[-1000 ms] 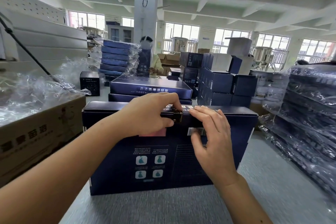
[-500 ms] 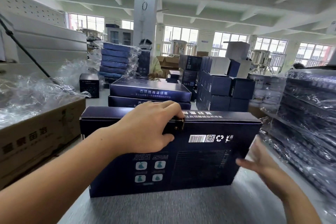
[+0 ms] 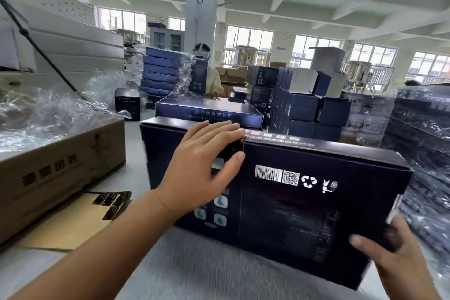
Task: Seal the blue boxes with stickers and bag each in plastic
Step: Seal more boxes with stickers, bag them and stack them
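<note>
A large dark blue box (image 3: 292,202) stands on its long side on the grey table (image 3: 207,270), tilted with its right end nearer me. Its front shows a barcode, a QR code and a recycling mark. My left hand (image 3: 202,170) lies flat against the front near the top edge, fingers straight over the sticker spot at the seam. My right hand (image 3: 389,251) grips the box's lower right corner, thumb on the front. More blue boxes (image 3: 209,111) lie flat behind it.
A cardboard carton (image 3: 60,173) full of clear plastic bags (image 3: 48,114) stands at the left, a flat cardboard sheet (image 3: 73,221) beside it. Bagged blue boxes (image 3: 421,134) pile up at the right. Stacked blue boxes (image 3: 306,107) and another person (image 3: 214,80) are behind.
My right hand left the top seam, dropped to the box's lower right corner and took hold. My left hand's fingers straightened. The box has swung round, its right end coming closer.
</note>
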